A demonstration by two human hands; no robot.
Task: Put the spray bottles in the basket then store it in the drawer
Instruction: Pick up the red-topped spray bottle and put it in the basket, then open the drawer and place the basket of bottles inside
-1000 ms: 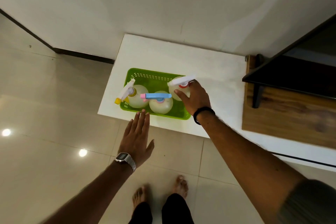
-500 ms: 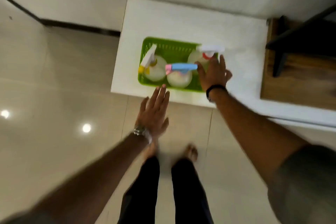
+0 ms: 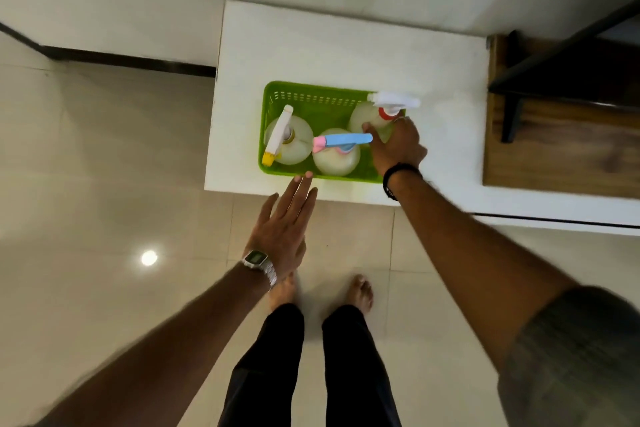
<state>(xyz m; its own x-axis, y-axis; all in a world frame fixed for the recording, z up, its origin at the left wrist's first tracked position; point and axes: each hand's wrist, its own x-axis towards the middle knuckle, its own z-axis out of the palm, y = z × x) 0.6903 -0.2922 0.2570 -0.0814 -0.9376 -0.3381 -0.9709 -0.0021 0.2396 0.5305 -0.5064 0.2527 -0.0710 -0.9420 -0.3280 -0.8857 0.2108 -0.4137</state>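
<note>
Green basket [image 3: 313, 99] lies between hands, right hand [image 3: 398, 146] inside.

A single head-worn wide-angle camera is looking steeply down from standing height, facing a white bench [image 3: 346, 45] set against the wall. The person's own bare feet [image 3: 360, 291] and dark trousers are showing near the bottom edge, both forearms are reaching up into the frame, and the green basket [image 3: 311, 100] is sitting just above centre, at about arm's reach. No second view is sharing the scene.
</note>
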